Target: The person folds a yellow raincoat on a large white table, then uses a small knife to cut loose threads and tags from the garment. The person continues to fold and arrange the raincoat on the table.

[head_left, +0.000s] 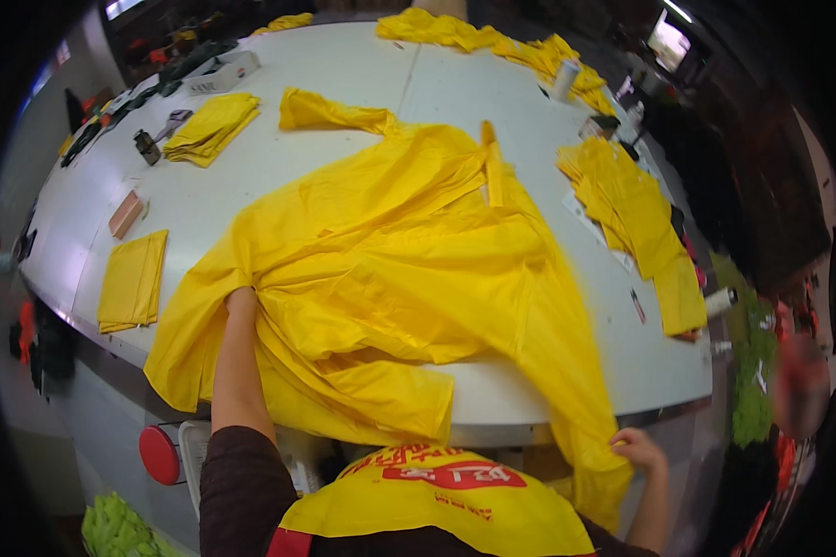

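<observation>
A large yellow jacket (390, 241) lies spread and rumpled across the middle of the white table, its near parts hanging over the front edge. One sleeve reaches toward the far left, and another long part drops down at the near right. My left hand (241, 299) is tucked into the folds on the jacket's left side, and the cloth hides its fingers. Low on the right, beyond the table edge, my right hand (637, 449) has its fingers curled together at the border of the hanging yellow cloth.
Folded yellow pieces (132, 280) and another yellow stack (212, 128) lie left on the table (492, 395). More yellow pieces (630, 223) are spread along the right. Also there are a pinkish block (125, 214), a white box (225, 72), a thread cone (565, 80) and a red stool (159, 455).
</observation>
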Demonstrator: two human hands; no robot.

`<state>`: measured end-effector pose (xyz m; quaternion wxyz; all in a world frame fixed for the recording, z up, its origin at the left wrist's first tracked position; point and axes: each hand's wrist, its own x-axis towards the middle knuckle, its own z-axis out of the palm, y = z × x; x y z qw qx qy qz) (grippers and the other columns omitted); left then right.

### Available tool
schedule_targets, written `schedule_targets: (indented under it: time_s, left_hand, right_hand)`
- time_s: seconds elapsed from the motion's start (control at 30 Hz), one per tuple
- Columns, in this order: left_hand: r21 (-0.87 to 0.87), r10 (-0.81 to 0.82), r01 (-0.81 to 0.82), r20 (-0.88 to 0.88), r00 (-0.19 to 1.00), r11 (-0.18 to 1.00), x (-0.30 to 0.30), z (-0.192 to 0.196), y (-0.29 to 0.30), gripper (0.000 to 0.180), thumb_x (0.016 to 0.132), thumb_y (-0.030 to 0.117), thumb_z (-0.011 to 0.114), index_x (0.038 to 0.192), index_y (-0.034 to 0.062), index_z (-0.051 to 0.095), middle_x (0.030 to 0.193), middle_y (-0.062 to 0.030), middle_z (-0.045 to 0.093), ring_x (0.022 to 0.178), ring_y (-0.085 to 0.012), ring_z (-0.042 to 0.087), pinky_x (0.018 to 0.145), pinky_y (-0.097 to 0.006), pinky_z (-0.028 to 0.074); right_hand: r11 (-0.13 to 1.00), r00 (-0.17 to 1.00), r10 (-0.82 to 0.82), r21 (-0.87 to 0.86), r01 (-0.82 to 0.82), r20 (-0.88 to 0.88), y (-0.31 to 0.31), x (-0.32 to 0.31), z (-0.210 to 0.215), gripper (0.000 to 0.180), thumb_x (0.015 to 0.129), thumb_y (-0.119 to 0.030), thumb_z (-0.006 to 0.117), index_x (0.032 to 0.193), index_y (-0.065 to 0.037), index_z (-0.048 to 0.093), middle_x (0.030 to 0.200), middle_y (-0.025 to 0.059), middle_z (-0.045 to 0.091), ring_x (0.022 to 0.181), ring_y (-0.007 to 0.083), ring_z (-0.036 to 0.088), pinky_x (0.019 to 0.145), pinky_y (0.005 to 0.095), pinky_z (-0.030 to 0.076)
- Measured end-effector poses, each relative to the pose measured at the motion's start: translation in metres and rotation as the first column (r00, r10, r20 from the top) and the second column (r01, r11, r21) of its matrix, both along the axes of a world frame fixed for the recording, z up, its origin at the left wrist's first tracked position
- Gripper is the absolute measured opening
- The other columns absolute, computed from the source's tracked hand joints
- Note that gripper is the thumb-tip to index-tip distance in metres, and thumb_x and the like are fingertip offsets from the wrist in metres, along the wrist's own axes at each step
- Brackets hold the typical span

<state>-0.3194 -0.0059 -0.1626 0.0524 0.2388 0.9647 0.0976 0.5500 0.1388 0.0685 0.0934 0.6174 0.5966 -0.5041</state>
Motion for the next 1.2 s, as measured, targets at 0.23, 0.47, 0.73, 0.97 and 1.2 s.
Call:
schedule_targets:
  time_s: [0.23,0.47,0.73,0.97,1.2]
  left_hand:
    - [0.324,0.057,-0.164,0.315,0.947,0.932,0.005,0.061,0.044,0.042,0.089,0.027,0.049,0.122,0.0023,0.045,0.115,-0.0145,0.055,0.1,-0.0267,0.054,0.082,-0.034,0.046]
    - [0.796,-0.331,-0.098,0.356,0.874,0.598,0.057,0.099,0.033,0.026,0.082,0.022,0.06,0.097,0.0006,0.059,0.082,-0.0046,0.06,0.07,-0.0133,0.053,0.061,-0.029,0.042]
    - [0.734,-0.276,-0.416,0.619,0.735,0.537,0.13,0.133,-0.013,0.027,0.089,0.03,0.054,0.084,0.0033,0.056,0.079,0.0004,0.054,0.069,-0.0081,0.047,0.059,-0.023,0.038]
    - [0.719,-0.197,-0.263,0.488,0.85,0.644,0.072,0.1,-0.053,0.02,0.087,0.024,0.058,0.084,0.0047,0.059,0.081,-0.0018,0.059,0.073,-0.0076,0.053,0.065,-0.021,0.043]
    - [0.583,-0.108,-0.35,0.608,0.787,0.733,0.078,0.114,-0.064,0.019,0.083,0.02,0.062,0.081,0.0016,0.056,0.074,-0.0003,0.054,0.064,-0.0077,0.048,0.058,-0.022,0.041]
  right_hand:
    - [0.807,0.738,0.376,0.194,-0.558,0.56,-0.014,-0.028,-0.101,0.021,0.076,-0.018,0.054,0.079,0.0,0.063,0.083,0.0215,0.062,0.073,0.0378,0.06,0.065,0.0443,0.047]
    - [0.506,0.997,0.07,0.861,-0.051,0.018,0.14,-0.238,-0.046,0.029,0.079,-0.022,0.057,0.092,0.004,0.057,0.084,0.0221,0.061,0.08,0.036,0.059,0.07,0.0403,0.046]
    - [0.697,0.938,-0.208,0.715,-0.057,0.277,0.277,-0.316,-0.143,0.04,0.078,-0.032,0.061,0.099,0.003,0.061,0.099,0.024,0.061,0.097,0.0335,0.058,0.082,0.0392,0.047]
    - [0.87,0.899,-0.238,0.331,0.365,-0.368,0.318,-0.243,-0.111,0.027,0.071,-0.018,0.062,0.089,0.002,0.061,0.07,0.0072,0.059,0.057,0.0174,0.054,0.052,0.0312,0.044]
    - [0.773,0.706,-0.319,0.257,0.58,-0.632,0.346,-0.067,-0.061,0.027,0.081,-0.012,0.059,0.106,-0.001,0.058,0.095,0.0095,0.063,0.086,0.0193,0.061,0.065,0.0287,0.048]
